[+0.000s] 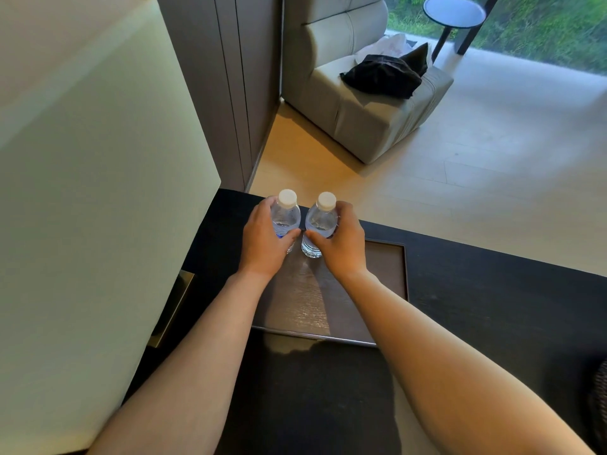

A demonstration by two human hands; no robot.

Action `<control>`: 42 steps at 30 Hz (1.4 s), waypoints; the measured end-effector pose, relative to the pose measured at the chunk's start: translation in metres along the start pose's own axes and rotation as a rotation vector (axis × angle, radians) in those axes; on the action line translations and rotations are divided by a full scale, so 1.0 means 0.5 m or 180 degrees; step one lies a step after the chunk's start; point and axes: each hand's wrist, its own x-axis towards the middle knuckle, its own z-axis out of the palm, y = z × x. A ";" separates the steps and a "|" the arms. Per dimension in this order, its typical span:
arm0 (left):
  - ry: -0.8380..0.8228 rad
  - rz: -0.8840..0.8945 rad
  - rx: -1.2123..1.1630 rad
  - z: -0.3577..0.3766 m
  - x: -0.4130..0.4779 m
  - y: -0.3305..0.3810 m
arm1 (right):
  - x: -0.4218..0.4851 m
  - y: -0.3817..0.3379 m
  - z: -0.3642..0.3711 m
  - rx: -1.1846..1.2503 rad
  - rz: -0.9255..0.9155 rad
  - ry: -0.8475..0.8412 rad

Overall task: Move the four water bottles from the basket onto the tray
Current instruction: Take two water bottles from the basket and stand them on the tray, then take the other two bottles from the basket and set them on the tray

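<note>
Bottles, two of them, are standing upright side by side at the far end of the tray (387, 267) on the dark counter (492, 307). Two more are likely remaining; the basket is barely showing. Left hand (262, 239) is wrapping the left bottle (286, 215), right hand (345, 241) the right bottle (321, 221), both grips closed around them.

A large cream lampshade (92, 198) fills the left of the frame. A dark table top (492, 307) takes the lower part. At the upper middle a grey armchair (371, 119) carries a black cloth (382, 75). A small round side table (455, 11) is at the upper right.
</note>
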 end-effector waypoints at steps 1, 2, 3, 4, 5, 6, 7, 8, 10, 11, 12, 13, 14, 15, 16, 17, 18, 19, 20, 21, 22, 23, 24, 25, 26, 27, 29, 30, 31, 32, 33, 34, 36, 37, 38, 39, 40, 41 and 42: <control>0.0005 -0.0003 -0.0002 0.000 -0.001 0.000 | -0.001 0.000 0.000 0.0005 0.0008 -0.0007; 0.0013 -0.0004 -0.0004 0.001 -0.002 0.000 | -0.002 -0.001 0.000 0.0010 0.0018 -0.0014; 0.0024 -0.0003 -0.0006 0.002 -0.004 0.001 | -0.004 -0.001 0.000 0.0022 0.0031 -0.0028; 0.0037 0.0007 -0.0005 0.003 -0.006 0.002 | -0.006 -0.001 -0.002 0.0038 0.0037 -0.0048; 0.0049 0.0023 0.0004 0.003 -0.007 0.003 | -0.009 0.000 -0.003 0.0048 0.0036 -0.0076; 0.0056 0.0035 0.0023 0.003 -0.009 0.003 | -0.011 0.000 -0.006 0.0051 0.0034 -0.0111; 0.0057 0.0036 0.0046 0.003 -0.010 0.003 | -0.014 0.001 -0.008 0.0053 0.0041 -0.0153; 0.0054 0.0026 0.0072 0.002 -0.011 0.003 | -0.017 0.002 -0.010 0.0055 0.0065 -0.0194; 0.0041 -0.0016 0.0138 0.001 -0.014 0.004 | -0.023 0.006 -0.015 0.0047 0.0139 -0.0258; 0.0033 -0.0060 0.0176 0.001 -0.016 0.006 | -0.027 0.010 -0.019 0.0027 0.0177 -0.0278; 0.0025 -0.0119 0.0208 0.000 -0.020 0.008 | -0.032 0.014 -0.023 -0.0014 0.0205 -0.0293; 0.0018 -0.0192 0.0231 -0.001 -0.025 0.011 | -0.038 0.018 -0.029 -0.0079 0.0221 -0.0311; 0.0021 -0.0268 0.0250 -0.003 -0.033 0.016 | -0.046 0.022 -0.036 -0.0174 0.0228 -0.0339; 0.0040 -0.0339 0.0275 -0.004 -0.045 0.021 | -0.055 0.027 -0.046 -0.0307 0.0231 -0.0372; 0.0078 -0.0396 0.0304 -0.005 -0.061 0.027 | -0.067 0.032 -0.056 -0.0467 0.0228 -0.0402; 0.0116 -0.0443 0.0337 -0.005 -0.081 0.033 | -0.081 0.037 -0.067 -0.0622 0.0216 -0.0427; 0.0125 -0.0500 0.0371 -0.004 -0.104 0.040 | -0.098 0.043 -0.079 -0.0746 0.0196 -0.0446; 0.0092 -0.0584 0.0404 -0.001 -0.131 0.046 | -0.116 0.048 -0.092 -0.0839 0.0176 -0.0465; 0.0029 -0.0690 0.0437 0.002 -0.159 0.052 | -0.138 0.055 -0.106 -0.0928 0.0166 -0.0489; -0.0043 -0.0786 0.0481 0.007 -0.190 0.059 | -0.161 0.063 -0.122 -0.1028 0.0156 -0.0514; -0.0123 -0.0841 0.0553 0.013 -0.222 0.065 | -0.185 0.072 -0.138 -0.1140 0.0142 -0.0536; -0.0212 -0.0855 0.0664 0.019 -0.255 0.073 | -0.211 0.082 -0.157 -0.1248 0.0120 -0.0551; -0.0303 -0.0846 0.0805 0.026 -0.288 0.082 | -0.238 0.092 -0.177 -0.1340 0.0090 -0.0563; -0.0384 -0.0833 0.0948 0.033 -0.320 0.093 | -0.265 0.103 -0.199 -0.1412 0.0058 -0.0568; -0.0459 -0.0828 0.1064 0.040 -0.351 0.105 | -0.292 0.114 -0.221 -0.1466 0.0032 -0.0567; -0.0538 -0.0820 0.1154 0.047 -0.381 0.119 | -0.321 0.126 -0.246 -0.1510 0.0020 -0.0560; -0.0706 -0.0732 0.1370 0.062 -0.441 0.150 | -0.379 0.151 -0.296 -0.1624 0.0028 -0.0576; -0.0772 -0.0663 0.1502 0.069 -0.472 0.169 | -0.408 0.164 -0.323 -0.1708 0.0029 -0.0598; -0.0821 -0.0593 0.1616 0.077 -0.503 0.189 | -0.437 0.177 -0.351 -0.1793 0.0027 -0.0617; -0.0875 -0.0526 0.1702 0.085 -0.536 0.210 | -0.466 0.191 -0.380 -0.1857 0.0026 -0.0627; -0.0945 -0.0460 0.1757 0.095 -0.569 0.232 | -0.495 0.205 -0.412 -0.1898 0.0034 -0.0624; -0.1034 -0.0406 0.1792 0.106 -0.603 0.254 | -0.523 0.220 -0.444 -0.1922 0.0052 -0.0606; -0.1212 -0.0346 0.1837 0.129 -0.669 0.300 | -0.579 0.248 -0.511 -0.1950 0.0099 -0.0562; -0.1281 -0.0305 0.1859 0.142 -0.701 0.322 | -0.608 0.263 -0.545 -0.1957 0.0119 -0.0544; -0.1328 -0.0248 0.1882 0.155 -0.733 0.343 | -0.636 0.279 -0.577 -0.1964 0.0131 -0.0524; -0.1355 -0.0183 0.1899 0.170 -0.764 0.363 | -0.664 0.294 -0.610 -0.1983 0.0128 -0.0493; -0.1375 -0.0110 0.1915 0.187 -0.794 0.384 | -0.692 0.308 -0.644 -0.2016 0.0119 -0.0442; -0.1401 -0.0032 0.1927 0.205 -0.824 0.407 | -0.718 0.323 -0.679 -0.2050 0.0126 -0.0382; -0.1429 0.0044 0.1927 0.224 -0.851 0.429 | -0.743 0.336 -0.713 -0.2070 0.0153 -0.0321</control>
